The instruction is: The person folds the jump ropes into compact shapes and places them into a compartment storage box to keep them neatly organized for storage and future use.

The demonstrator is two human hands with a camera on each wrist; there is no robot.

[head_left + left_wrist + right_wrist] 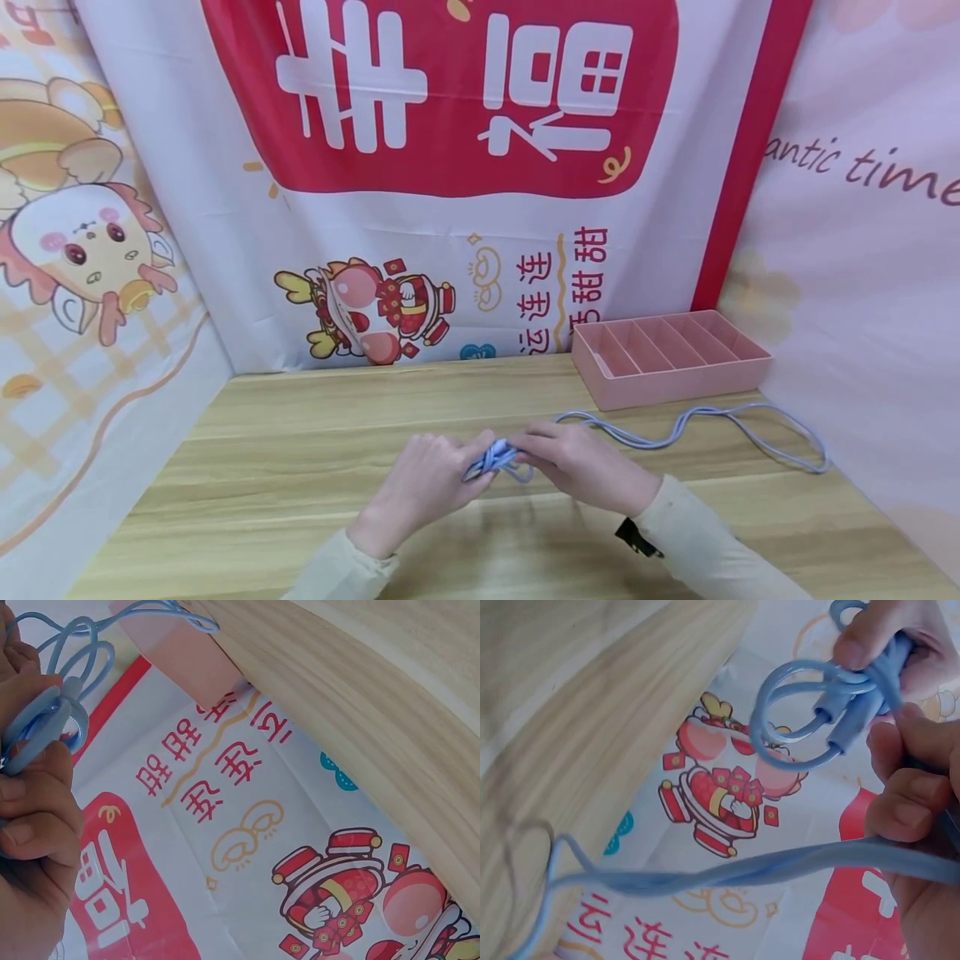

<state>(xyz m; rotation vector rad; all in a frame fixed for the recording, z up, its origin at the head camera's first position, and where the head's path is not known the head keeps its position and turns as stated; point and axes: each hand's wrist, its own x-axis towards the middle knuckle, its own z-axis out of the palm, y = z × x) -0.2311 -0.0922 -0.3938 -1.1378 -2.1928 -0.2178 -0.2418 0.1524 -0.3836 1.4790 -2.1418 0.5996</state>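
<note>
A light blue cord [495, 457] is gathered in a small looped bundle between the two hands, above the wooden table. My left hand [423, 483] grips the bundle with thumb and curled fingers. My right hand [588, 462] pinches the cord just beside it, its fingertips close to the left thumb. In the right wrist view, loops [759, 720] hang below the left hand, and two thicker tube-like pieces [853, 722] show among them. From the right hand a doubled length of cord [633, 438] trails across the table to the right. Fingers partly hide the bundle's middle.
A pink tray with several compartments [667, 381] stands at the back right, against the printed backdrop [465, 225]. The trailing cord passes in front of it. The wooden table [300, 450] meets printed sheets at left, back and right. A black clip [637, 537] sits by the right sleeve.
</note>
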